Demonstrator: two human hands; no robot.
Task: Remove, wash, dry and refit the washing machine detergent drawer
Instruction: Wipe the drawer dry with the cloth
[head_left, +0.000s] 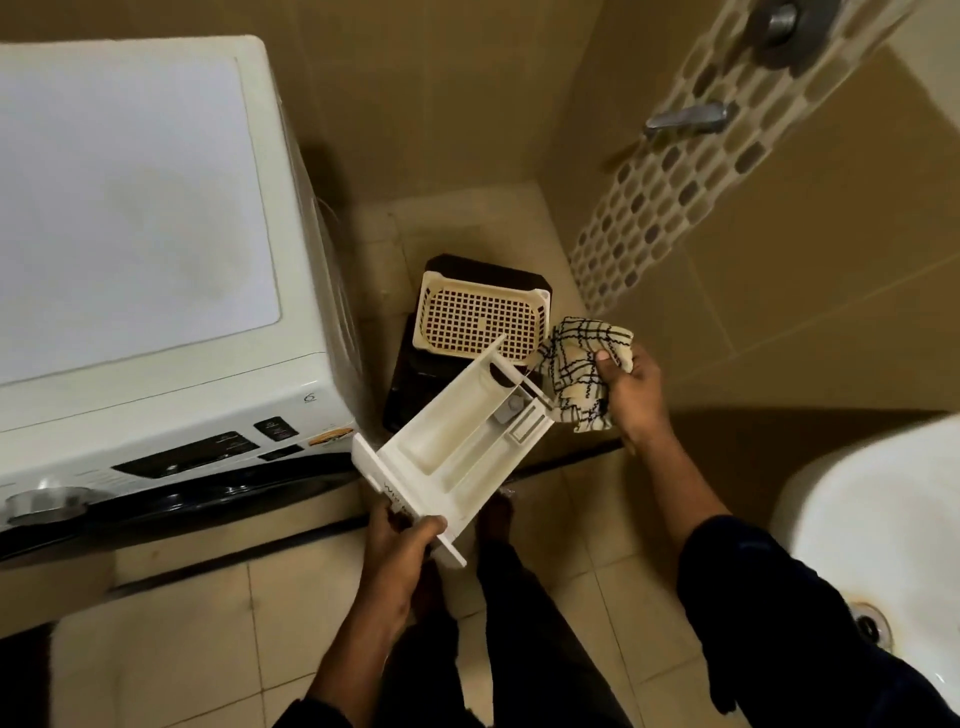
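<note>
The white detergent drawer (457, 441) is out of the machine and held in the air, tilted, with its compartments facing up. My left hand (402, 545) grips its front panel at the near end. My right hand (631, 387) holds a bunched cream cloth with black checks (579, 364) against the drawer's far right corner. The white front-loading washing machine (156, 322) stands to the left, its dark control panel facing me.
A cream perforated basket (480, 317) rests on a dark stool on the tiled floor behind the drawer. A white washbasin (878, 530) sits at the lower right. Wall taps (685, 119) stick out of the tiled wall at the upper right. My legs are below.
</note>
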